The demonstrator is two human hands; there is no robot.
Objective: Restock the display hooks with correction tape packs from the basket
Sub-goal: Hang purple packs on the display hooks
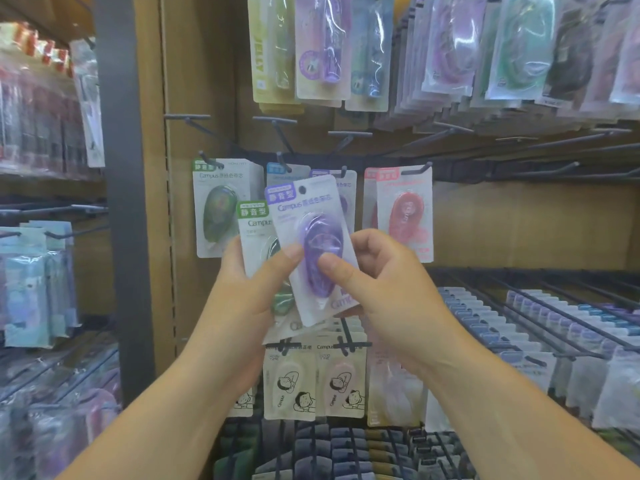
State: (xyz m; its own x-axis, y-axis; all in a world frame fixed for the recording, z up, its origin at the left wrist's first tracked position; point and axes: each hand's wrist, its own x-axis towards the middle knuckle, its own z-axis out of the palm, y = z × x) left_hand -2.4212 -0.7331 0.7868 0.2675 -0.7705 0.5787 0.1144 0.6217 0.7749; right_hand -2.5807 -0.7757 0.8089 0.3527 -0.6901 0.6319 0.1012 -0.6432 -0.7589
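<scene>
While the right hand [384, 282] pinches the purple pack [311, 237] against the green pack [254, 233] gripped by the left hand [242, 292], just below the hook [343, 172], its small hole [302, 189] could miss the tip, or the green pack could slip from that crowded grip.

Both forearms angle inward. The left grip [247, 296] curls round a green pack [255, 233]; just right of it, the right grip [391, 289] pinches a purple pack [308, 209], thumb frontmost.
</scene>
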